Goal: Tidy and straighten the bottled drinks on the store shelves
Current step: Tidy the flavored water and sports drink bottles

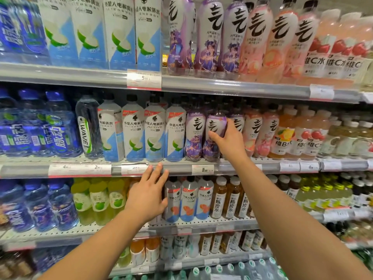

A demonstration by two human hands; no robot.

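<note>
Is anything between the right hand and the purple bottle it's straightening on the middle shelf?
Nothing visible. The right hand already holds the purple bottle at the shelf's front edge, thumb across its label. Its neighbours stand beside it, not in front.

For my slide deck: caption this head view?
Right hand grips a purple bottle while left hand touches the shelf edge.

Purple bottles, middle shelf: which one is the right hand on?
The second purple bottle from the left in that group. The right hand grips its waist, thumb across the label; the purple bottle to its left stands untouched.
</note>
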